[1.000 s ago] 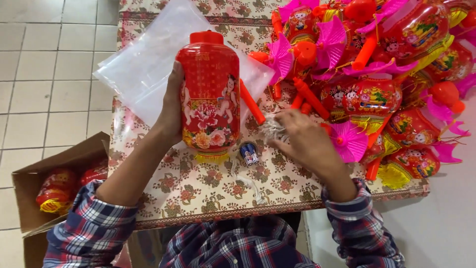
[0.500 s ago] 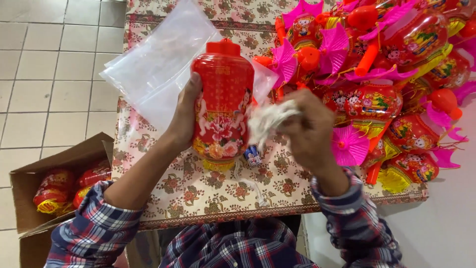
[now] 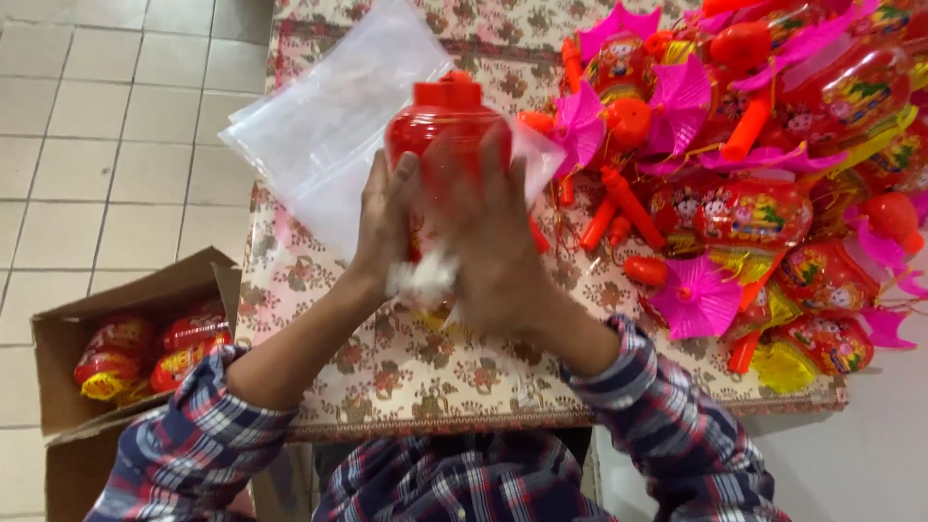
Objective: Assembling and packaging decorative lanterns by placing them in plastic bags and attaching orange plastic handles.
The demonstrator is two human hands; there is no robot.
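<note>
The left hand [image 3: 385,224] is gripping a red plastic lantern [image 3: 440,126], its fingers clamped on the lantern's left side, holding it upright above the middle of the patterned surface [image 3: 406,372]. The right hand [image 3: 488,237] is pressing flat against the lantern's near face, fingers spread slightly apart, with a crumpled white scrap [image 3: 423,278] showing beneath the palms. Clear plastic bags [image 3: 324,126] are lying behind to the left. A heap of lanterns and pink fans [image 3: 773,174] is crowding the right. A cardboard box [image 3: 116,358] is sitting on the floor, left.
</note>
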